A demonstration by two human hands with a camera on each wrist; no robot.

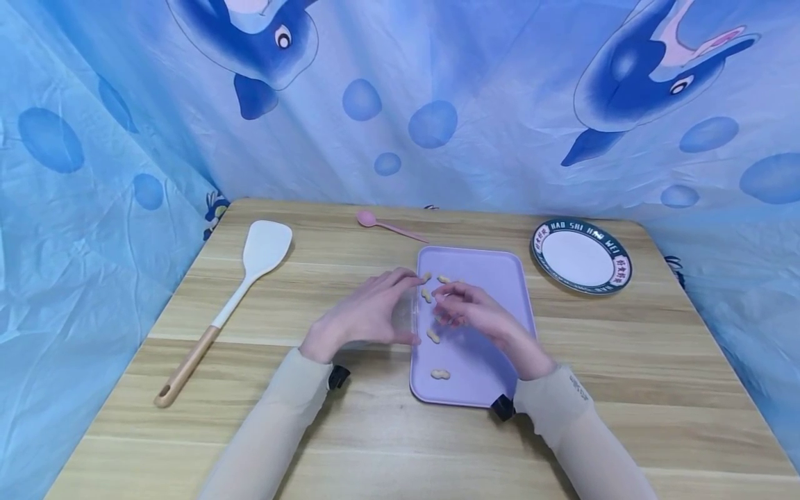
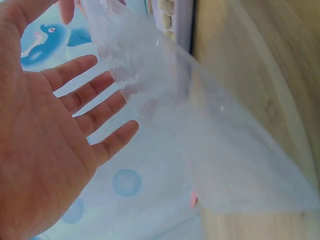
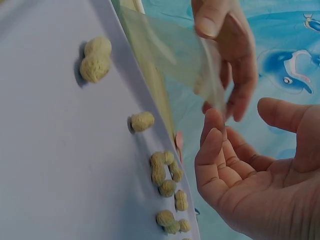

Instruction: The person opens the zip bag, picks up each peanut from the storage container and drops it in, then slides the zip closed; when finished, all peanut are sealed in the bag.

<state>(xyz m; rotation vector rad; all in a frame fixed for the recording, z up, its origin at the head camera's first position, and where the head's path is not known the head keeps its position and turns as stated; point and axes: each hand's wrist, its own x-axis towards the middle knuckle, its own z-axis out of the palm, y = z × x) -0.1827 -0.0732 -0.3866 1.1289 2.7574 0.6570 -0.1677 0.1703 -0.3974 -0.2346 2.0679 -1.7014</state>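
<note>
A clear plastic bag point(image 2: 225, 155) hangs between the hands at the left side of a lilac tray point(image 1: 481, 264). My left hand point(image 1: 369, 309) reaches to the tray's left edge, thumb and fingers spread apart. In the left wrist view its fingertips lie right at the bag's side. My right hand point(image 1: 478, 312) is over the tray with the thumb held away from loosely bent fingers. Those fingertips point(image 3: 212, 137) meet the bag's lower corner in the right wrist view. Several unshelled peanuts point(image 3: 95, 60) lie along the tray's left side, some partly hidden behind the right hand.
A white spatula point(image 1: 265, 246) with a wooden handle lies on the left of the wooden table point(image 1: 625, 389). A pink spoon point(image 1: 367, 219) rests near the back edge. At the back right sits a plate point(image 1: 578, 257) with a dark green patterned rim. Blue curtains point(image 1: 400, 83) surround the table.
</note>
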